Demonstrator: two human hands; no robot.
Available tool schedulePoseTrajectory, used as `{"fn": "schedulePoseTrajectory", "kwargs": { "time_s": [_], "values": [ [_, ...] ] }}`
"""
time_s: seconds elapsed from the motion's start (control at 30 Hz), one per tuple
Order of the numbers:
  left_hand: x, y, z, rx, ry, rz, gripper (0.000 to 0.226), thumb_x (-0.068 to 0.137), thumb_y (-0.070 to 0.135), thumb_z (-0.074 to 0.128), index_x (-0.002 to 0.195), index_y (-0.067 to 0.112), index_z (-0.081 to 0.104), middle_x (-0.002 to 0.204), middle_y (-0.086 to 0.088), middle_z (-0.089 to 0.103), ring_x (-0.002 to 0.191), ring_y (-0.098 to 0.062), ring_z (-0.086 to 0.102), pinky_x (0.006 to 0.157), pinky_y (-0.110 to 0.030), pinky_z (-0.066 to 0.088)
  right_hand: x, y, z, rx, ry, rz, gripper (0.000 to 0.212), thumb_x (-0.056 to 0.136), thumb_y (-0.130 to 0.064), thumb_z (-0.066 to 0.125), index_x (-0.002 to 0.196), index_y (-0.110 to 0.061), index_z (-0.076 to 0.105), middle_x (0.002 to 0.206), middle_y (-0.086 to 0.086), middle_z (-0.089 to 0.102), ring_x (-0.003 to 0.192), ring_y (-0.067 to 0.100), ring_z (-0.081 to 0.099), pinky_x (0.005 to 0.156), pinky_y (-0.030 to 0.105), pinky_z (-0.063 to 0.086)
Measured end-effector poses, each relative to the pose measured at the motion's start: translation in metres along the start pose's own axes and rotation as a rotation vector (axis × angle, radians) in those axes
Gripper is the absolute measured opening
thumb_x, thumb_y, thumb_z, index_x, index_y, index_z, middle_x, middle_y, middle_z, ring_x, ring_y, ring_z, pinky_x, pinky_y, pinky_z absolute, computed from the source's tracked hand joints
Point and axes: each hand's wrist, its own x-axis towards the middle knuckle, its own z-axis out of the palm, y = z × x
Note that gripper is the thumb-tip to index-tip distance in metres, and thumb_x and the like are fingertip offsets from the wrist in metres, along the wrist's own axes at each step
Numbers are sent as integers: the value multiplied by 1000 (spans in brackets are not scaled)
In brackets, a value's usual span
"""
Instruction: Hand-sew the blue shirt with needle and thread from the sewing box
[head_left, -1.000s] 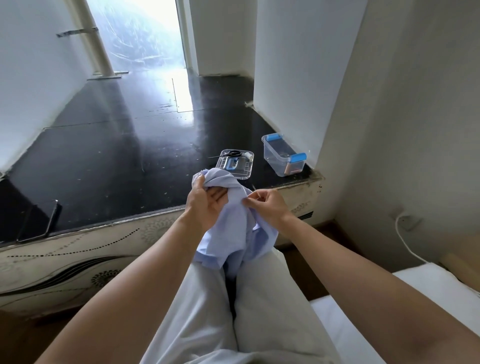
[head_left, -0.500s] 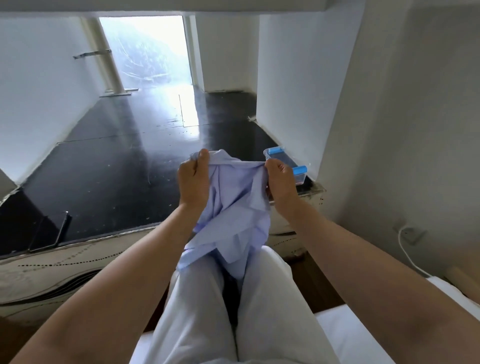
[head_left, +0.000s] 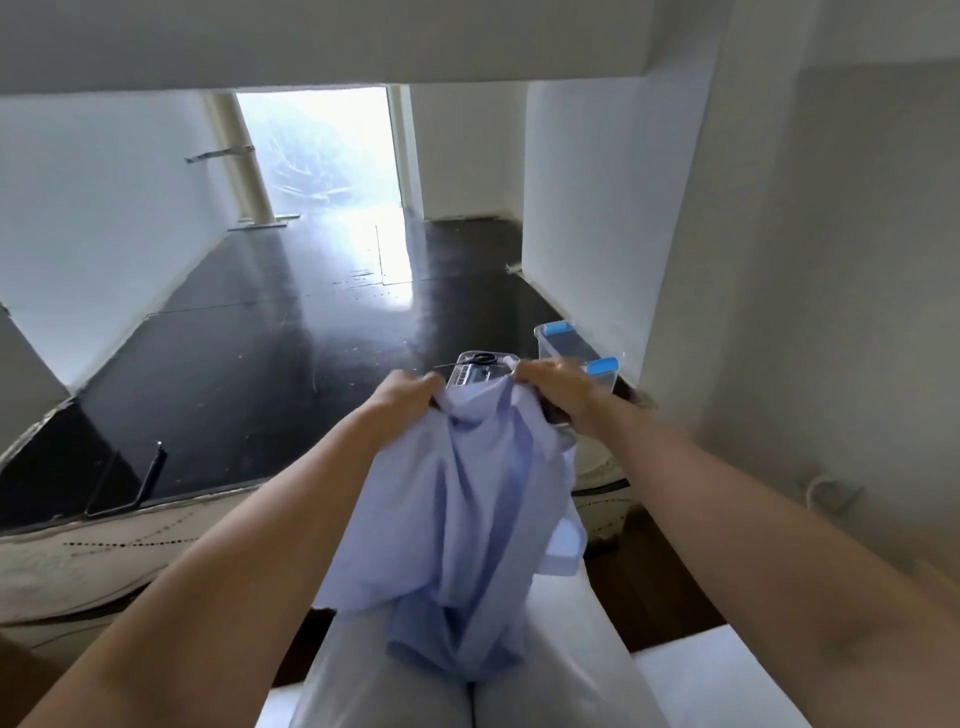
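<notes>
Head cam, the only view I've got. The blue shirt (head_left: 467, 519) is held up in front of me, bunched along its top edge between both hands. The rest hangs in folds down onto the lap of the white trousers (head_left: 550, 675). The left hand (head_left: 402, 397) grips the upper left of the fabric, fingers curled over the bunch, back of hand to camera. The right hand (head_left: 556, 387) grips the upper right, fingers closed round the cloth. A short span of fabric runs between the two hands, dipping a little in the middle. Can't tell if either hand also pinches a needle: too small, too blurred. The sewing box (head_left: 571, 348) is a clear plastic tub with blue clips. It sits on the black tabletop (head_left: 260, 389) at the near right corner, close to the white wall, partly hidden behind the right hand. Just left of it is a flat clear tray (head_left: 498, 361) with black-handled scissors (head_left: 480, 358) lying on top, its near edge covered by the top of the shirt. A dark angled bracket-like object (head_left: 143, 478) stands by the table's front edge on the left, well apart from the box. A white cable (head_left: 818, 486) runs on the wall at right.
</notes>
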Motion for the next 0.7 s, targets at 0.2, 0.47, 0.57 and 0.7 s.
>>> {"fn": "schedulePoseTrajectory", "kwargs": {
  "time_s": [0.2,0.47,0.57,0.7],
  "values": [
    [-11,-41,-6,455,-324,-247,35,92,40,58,71,16,71,66,0,68,69,-19,56,63,-27,43,-5,47,-1,-218,-284,42,26,83,-38,74,93,-14,71,88,9,66,76,14,62,59,20,50],
    [4,-50,31,920,415,198,57,78,62,64,108,13,65,119,-13,54,115,-31,49,91,-41,41,-5,65,9,-197,-245,3,25,85,-31,74,97,-9,72,77,2,60,63,9,50,48,14,39],
    [6,-51,29,711,246,57,40,79,53,66,96,16,65,105,-7,64,106,-30,58,81,-34,45,-5,68,8,-201,-228,10,22,86,-31,73,94,-11,71,74,1,58,60,8,49,47,14,40],
    [1,-56,22,933,-192,-166,43,79,59,59,67,18,62,68,6,61,78,-15,61,65,-22,42,-3,71,5,-314,-266,38,13,85,-33,73,87,-21,70,82,-1,62,73,10,57,52,15,47]
  ]
}}
